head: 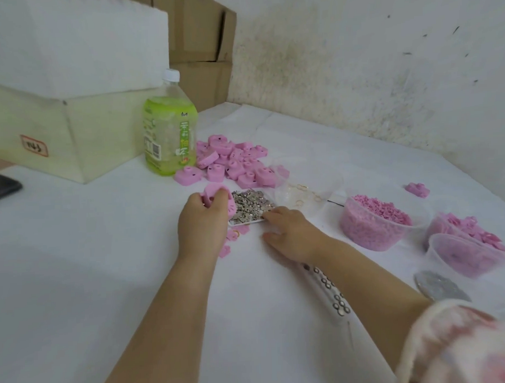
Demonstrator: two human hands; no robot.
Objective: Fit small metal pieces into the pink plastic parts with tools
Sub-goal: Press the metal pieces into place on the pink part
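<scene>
One bottle (169, 131), three pink-filled tubs (370, 236)

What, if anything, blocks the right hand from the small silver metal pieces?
Nothing visible: the right hand has its fingertips at the near edge of the heap of small silver metal pieces, with no object between them.

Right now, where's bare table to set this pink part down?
Widest: the table left of the left hand, in front of the box. Also a strip between the pink pile and the wall. Crowded around the metal-piece tray and the tubs.
</scene>
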